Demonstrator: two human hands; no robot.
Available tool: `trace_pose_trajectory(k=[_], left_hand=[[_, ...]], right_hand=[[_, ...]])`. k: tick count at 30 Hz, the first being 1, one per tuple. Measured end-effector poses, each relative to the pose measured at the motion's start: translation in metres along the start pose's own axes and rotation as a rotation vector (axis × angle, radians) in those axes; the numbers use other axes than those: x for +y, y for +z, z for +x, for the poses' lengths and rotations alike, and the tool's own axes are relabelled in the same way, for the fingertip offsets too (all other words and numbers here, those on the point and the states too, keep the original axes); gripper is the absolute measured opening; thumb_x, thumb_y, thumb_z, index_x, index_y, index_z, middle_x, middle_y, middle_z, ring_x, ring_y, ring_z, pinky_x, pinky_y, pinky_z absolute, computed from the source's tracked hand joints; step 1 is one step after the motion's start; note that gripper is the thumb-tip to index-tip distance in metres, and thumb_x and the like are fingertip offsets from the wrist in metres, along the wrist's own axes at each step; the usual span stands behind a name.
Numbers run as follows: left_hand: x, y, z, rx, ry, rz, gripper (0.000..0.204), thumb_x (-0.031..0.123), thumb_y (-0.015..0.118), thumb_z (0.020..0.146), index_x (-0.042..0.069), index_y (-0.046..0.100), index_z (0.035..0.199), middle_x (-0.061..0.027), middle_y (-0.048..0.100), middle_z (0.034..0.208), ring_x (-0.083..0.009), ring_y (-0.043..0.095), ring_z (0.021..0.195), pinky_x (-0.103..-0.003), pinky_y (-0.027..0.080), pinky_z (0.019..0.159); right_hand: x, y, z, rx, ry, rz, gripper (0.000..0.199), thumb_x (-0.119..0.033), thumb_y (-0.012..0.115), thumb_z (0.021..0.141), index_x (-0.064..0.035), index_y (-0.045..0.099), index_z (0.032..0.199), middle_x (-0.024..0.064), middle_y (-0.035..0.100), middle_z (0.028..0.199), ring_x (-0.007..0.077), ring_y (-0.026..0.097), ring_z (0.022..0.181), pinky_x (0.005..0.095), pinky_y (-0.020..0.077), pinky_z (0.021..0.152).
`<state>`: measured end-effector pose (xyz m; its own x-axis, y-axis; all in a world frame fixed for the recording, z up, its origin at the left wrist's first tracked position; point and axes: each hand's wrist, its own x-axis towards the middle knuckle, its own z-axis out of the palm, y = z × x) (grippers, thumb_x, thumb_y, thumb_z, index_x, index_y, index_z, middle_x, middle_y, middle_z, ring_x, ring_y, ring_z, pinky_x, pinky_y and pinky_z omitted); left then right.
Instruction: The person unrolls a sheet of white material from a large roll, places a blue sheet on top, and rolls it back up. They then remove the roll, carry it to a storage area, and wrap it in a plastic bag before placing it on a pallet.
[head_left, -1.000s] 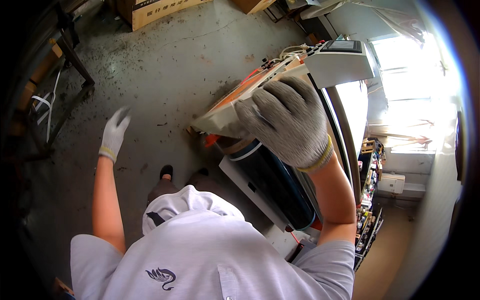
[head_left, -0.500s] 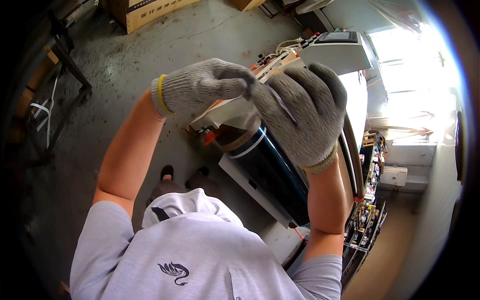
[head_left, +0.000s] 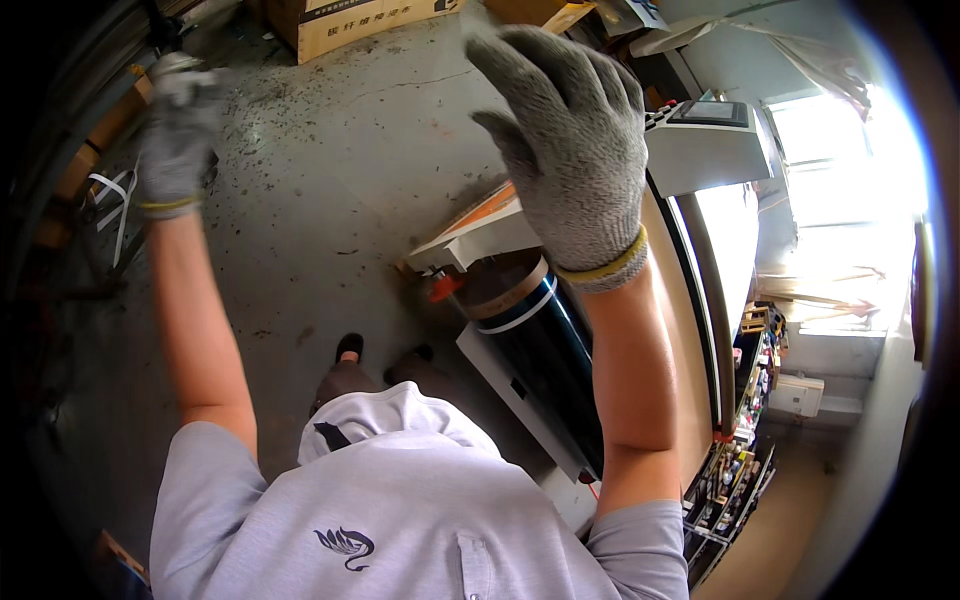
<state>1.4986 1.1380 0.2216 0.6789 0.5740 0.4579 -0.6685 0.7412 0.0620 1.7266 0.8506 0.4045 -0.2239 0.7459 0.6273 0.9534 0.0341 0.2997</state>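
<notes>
The right hand (head_left: 572,150), in a grey knit glove, is spread open and holds nothing. Just below it lies the dark film roll (head_left: 545,360), its long axis running along the machine (head_left: 700,150). The left hand (head_left: 178,135), blurred and apparently empty, hangs well off to the side, so the right is nearer.

Between my raised right hand (head_left: 575,150) and left hand (head_left: 178,135) I see open air over bare concrete floor (head_left: 330,170). To the right, the machine's white end panel (head_left: 480,232), its dark roll (head_left: 545,355) and the grey control box (head_left: 710,145) block any low pass. A cardboard box (head_left: 365,18) bounds the far edge.
</notes>
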Motion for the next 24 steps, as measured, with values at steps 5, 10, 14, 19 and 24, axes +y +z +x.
trace_pose_trajectory(k=[5, 10, 14, 19, 24], left_hand=[[0.025, 0.053, -0.017, 0.084, -0.006, 0.821, 0.015, 0.013, 0.054, 0.097, 0.001, 0.06, 0.104, -0.0089, 0.058, 0.096, -0.0209, 0.058, 0.093, -0.038, 0.047, 0.098], [-0.109, 0.09, -0.039, 0.382, -0.219, 1.155, 0.005, 0.003, 0.067, 0.087, 0.003, 0.064, 0.091, -0.0013, 0.063, 0.084, -0.0103, 0.058, 0.078, -0.028, 0.051, 0.072], [-0.175, 0.099, -0.055, 0.298, -0.388, 1.264, 0.009, 0.003, 0.072, 0.083, 0.002, 0.065, 0.089, 0.0, 0.063, 0.083, -0.0067, 0.056, 0.078, -0.024, 0.049, 0.071], [-0.211, 0.101, -0.062, 0.274, -0.462, 1.313, 0.015, 0.006, 0.075, 0.082, -0.001, 0.065, 0.09, -0.0003, 0.064, 0.084, -0.0056, 0.055, 0.081, -0.023, 0.047, 0.074], [-0.229, 0.096, -0.065, 0.21, -0.531, 1.251, 0.011, 0.004, 0.073, 0.083, 0.0, 0.065, 0.09, -0.0003, 0.065, 0.085, -0.0077, 0.057, 0.082, -0.024, 0.049, 0.077]], right_hand=[[-0.004, -0.005, -0.03, -0.147, 0.257, 0.207, 0.028, -0.018, 0.072, 0.078, -0.0118, 0.066, 0.105, 0.0103, 0.063, 0.105, 0.0318, 0.058, 0.101, 0.0462, 0.0426, 0.09], [-0.052, 0.004, -0.063, -0.202, 0.753, 0.84, 0.042, -0.031, 0.074, 0.08, -0.0023, 0.062, 0.108, 0.0138, 0.065, 0.102, 0.0297, 0.062, 0.101, 0.0392, 0.0485, 0.088], [-0.083, 0.015, -0.106, -0.113, 1.051, 1.374, 0.089, -0.061, 0.07, 0.078, -0.0012, 0.041, 0.138, 0.0127, 0.056, 0.122, 0.0239, 0.056, 0.113, 0.0372, 0.0439, 0.099], [-0.097, 0.007, -0.121, -0.009, 1.4, 1.319, 0.058, -0.026, 0.074, 0.083, 0.0016, 0.048, 0.127, 0.0111, 0.061, 0.113, 0.0184, 0.059, 0.105, 0.0314, 0.0471, 0.094], [-0.102, 0.019, -0.153, 0.3, 1.773, 1.581, 0.054, -0.034, 0.066, 0.091, -0.0004, 0.049, 0.13, 0.0101, 0.062, 0.111, 0.0175, 0.06, 0.101, 0.0317, 0.0486, 0.089]])
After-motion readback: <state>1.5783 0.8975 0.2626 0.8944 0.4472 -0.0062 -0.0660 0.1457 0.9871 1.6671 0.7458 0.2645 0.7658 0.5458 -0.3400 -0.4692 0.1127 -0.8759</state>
